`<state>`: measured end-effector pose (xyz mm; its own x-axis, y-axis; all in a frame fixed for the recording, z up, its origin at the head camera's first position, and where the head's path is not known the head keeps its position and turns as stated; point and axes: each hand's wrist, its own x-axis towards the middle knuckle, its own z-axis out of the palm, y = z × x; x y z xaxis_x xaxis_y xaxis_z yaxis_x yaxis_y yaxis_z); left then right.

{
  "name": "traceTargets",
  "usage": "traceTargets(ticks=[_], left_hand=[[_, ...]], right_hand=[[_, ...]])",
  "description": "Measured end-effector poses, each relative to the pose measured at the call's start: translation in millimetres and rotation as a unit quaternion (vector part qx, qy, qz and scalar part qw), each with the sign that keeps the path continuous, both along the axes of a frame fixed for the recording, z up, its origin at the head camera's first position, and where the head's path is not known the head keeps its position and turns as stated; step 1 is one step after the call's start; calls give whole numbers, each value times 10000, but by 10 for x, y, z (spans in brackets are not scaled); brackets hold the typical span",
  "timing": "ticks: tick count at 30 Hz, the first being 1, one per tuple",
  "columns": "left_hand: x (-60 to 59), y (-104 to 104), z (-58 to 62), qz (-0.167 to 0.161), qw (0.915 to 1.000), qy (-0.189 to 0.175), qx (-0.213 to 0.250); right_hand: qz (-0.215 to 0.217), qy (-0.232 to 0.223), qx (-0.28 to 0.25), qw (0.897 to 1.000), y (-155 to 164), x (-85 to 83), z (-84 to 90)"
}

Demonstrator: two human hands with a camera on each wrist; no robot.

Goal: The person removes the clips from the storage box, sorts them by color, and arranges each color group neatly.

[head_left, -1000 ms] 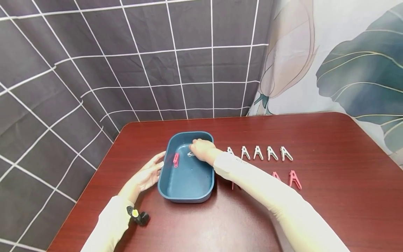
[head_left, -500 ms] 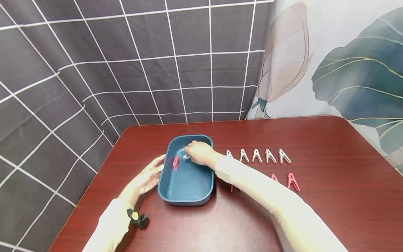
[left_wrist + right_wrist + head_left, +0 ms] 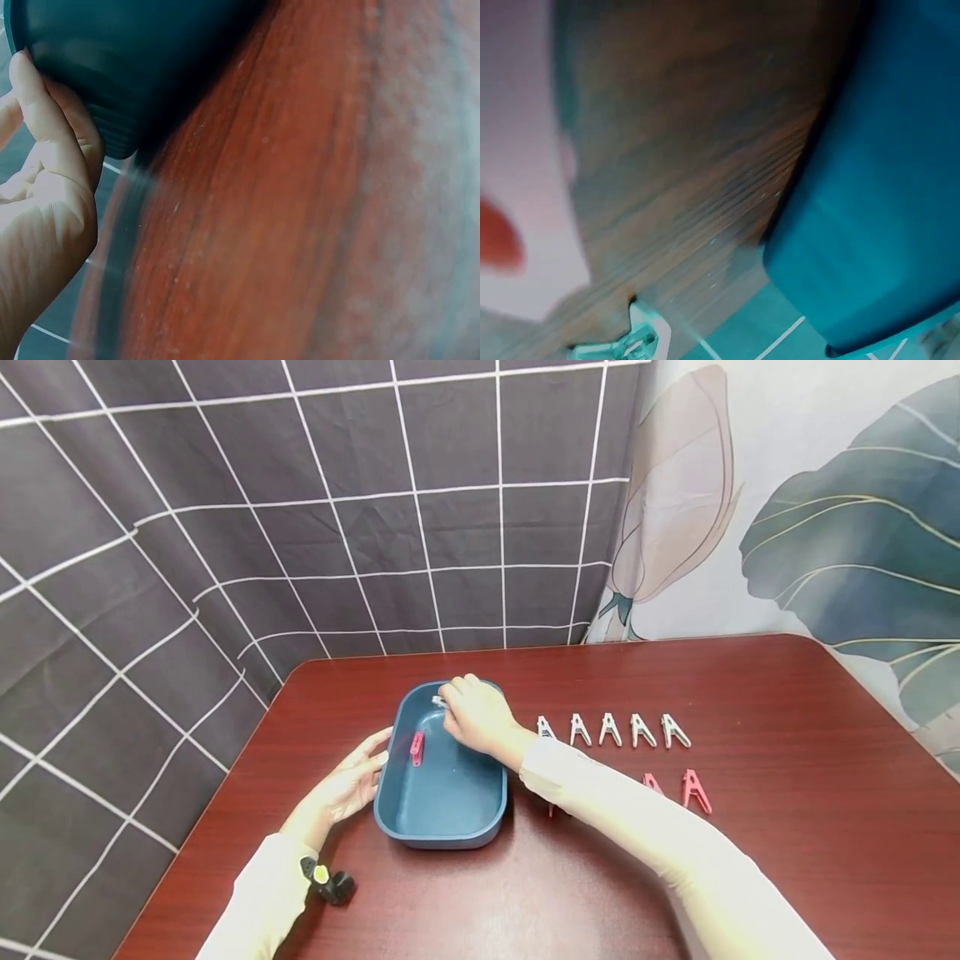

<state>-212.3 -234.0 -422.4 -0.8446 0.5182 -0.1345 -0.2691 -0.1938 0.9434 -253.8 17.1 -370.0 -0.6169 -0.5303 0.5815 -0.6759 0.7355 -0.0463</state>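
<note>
A blue tray (image 3: pixel 442 814) is being kept on the dark red desk (image 3: pixel 787 860), near its left side. The tray's left wall is being touched by the left hand (image 3: pixel 348 785). In the left wrist view, the fingers (image 3: pixel 49 112) are being pressed flat against the ribbed outside of the tray (image 3: pixel 135 67), so this grip is being kept loose and straight, not wrapped round anything.

The right hand (image 3: pixel 474 717) is being held over the far end of the tray. A white clip (image 3: pixel 439 702) is being pinched between its fingertips, right at the tray's far rim. So this grip is being kept clamped on the white clip. Only a small bit of the clip is being shown past the fingers.

A pink clip (image 3: pixel 416 747) is being kept on the tray's left wall, just beside the left hand's fingertips.

Five more white clips (image 3: pixel 609 729) are being kept in a row on the desk, to the right of the tray. Pink clips (image 3: pixel 696 790) are being kept nearer the person, partly hidden by the right sleeve (image 3: pixel 637 835). A small black and yellow gadget (image 3: pixel 327 882) is being worn at the left wrist.
</note>
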Motion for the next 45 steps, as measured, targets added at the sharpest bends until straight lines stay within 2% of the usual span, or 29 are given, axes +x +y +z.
traceTargets(ticks=[4, 7, 9, 11, 13, 21, 26, 30, 35, 40, 43, 45], left_hand=[[-8, -9, -8, -43, 10000, 59, 57], [-2, -11, 4, -37, 9999, 25, 136], [10, -2, 32, -31, 9999, -17, 158], [12, 4, 39, -22, 9999, -30, 142], [10, 5, 32, -14, 9999, -20, 108], [0, 3, 4, -40, 9998, 15, 176], [-3, 5, 7, -91, 9992, -149, 355], [6, 8, 4, -54, 9992, -128, 388], [19, 14, -8, -99, 9996, -34, 264], [19, 13, -22, -86, 9998, 31, 176], [13, 2, -18, -69, 9998, 43, 188], [6, -5, -6, -72, 9998, 61, 166]], right_hand=[[-342, -119, -305, 9989, 8, 79, 30], [-378, -766, -527, 9949, 23, 152, 90], [-390, -1394, -760, 9865, 40, 205, 143], [-415, -1981, -1016, 9740, 62, 257, 188], [-444, -2401, -1233, 9619, 86, 294, 221], [-335, -3102, -1613, 9363, 258, 390, 305], [-194, -3319, -1688, 9279, 429, 470, 345], [-51, -3357, -1857, 9235, 567, 509, 364], [-160, -3405, -2105, 9162, 761, 560, 359], [-296, -3324, -2335, 9133, 980, 576, 373], [-367, -3373, -2495, 9070, 1118, 576, 385], [-343, -3486, -2639, 8987, 1215, 574, 374]])
